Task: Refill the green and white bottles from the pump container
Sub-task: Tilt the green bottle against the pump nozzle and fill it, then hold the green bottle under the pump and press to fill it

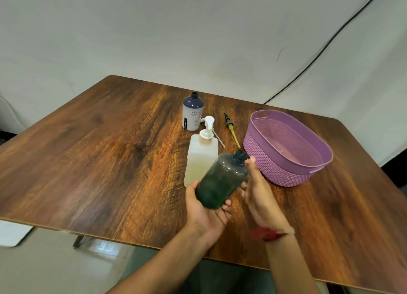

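cradling tilted green bottle (222, 179), left grip (204, 210) curled round base; right grip (261, 193) relaxed by open neck, empty. we should bring neck upright under pump container (199, 161) nozzle.

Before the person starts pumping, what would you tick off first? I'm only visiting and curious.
1. Green bottle uncapped: ok, its neck is bare.
2. Grip on the green bottle: ok, the left hand holds its lower end and the bottle is tilted.
3. Right hand free to press the pump: ok, its fingers lie straight beside the bottle's neck and grip nothing.
4. Pump container ready: ok, it is upright with its pump head fitted.
5. White bottle ready: ok, it is upright and uncapped behind the pump container.
6. Room left inside the green bottle: cannot tell, its wall is too dark.
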